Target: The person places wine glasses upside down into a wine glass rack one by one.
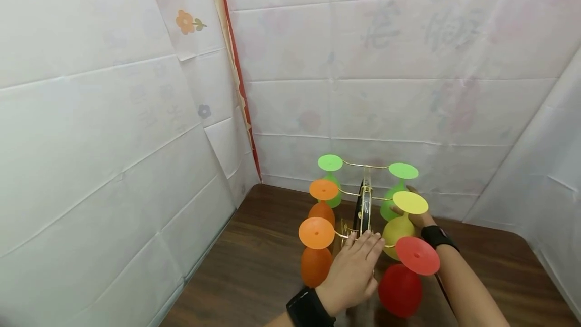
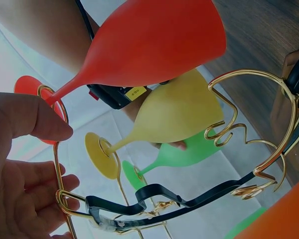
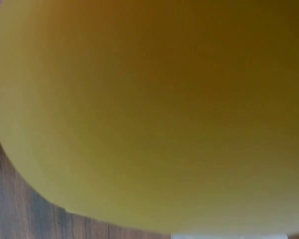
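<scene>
A gold wire rack with a dark curved band holds several coloured plastic goblets upside down by their bases. My left hand rests on its near end, fingers extended over the wire. In the left wrist view, the thumb is beside the base of the red goblet. At the far right, my right hand grips the bowl of a green goblet, partly hidden by the yellow goblet. That yellow goblet fills the right wrist view and hides the right hand's fingers there.
Two orange goblets and another green goblet hang along the rack's left side. Beneath is a dark wooden table. White sheeting covers the walls behind and to the left, close to the table's edges.
</scene>
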Available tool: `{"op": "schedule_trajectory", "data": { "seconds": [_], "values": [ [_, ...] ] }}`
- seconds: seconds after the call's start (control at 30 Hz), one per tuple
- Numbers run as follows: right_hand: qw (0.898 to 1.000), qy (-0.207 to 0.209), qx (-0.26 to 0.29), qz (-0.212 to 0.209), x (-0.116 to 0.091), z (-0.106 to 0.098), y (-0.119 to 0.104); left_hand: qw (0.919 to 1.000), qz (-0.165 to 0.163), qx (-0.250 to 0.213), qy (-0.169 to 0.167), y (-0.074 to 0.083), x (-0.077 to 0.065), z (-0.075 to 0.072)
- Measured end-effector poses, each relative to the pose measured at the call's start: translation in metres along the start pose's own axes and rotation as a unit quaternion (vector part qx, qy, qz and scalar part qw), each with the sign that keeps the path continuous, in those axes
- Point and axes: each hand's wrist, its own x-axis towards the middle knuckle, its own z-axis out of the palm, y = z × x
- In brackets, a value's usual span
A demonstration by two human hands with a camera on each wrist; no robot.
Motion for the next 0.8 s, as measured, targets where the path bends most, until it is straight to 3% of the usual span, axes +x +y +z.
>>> {"op": "schedule_trajectory", "data": {
  "seconds": [0.57,0.8],
  "values": [
    [0.998,0.026,-0.043,-0.03,-0.004,-0.006,0.005,0.9999,-0.002,0.008,0.008,0.0,0.001,0.0],
    [0.997,0.039,0.019,-0.062,-0.017,-0.011,0.013,1.0,-0.003,0.004,-0.007,0.0,-0.001,0.0]
  ]
}}
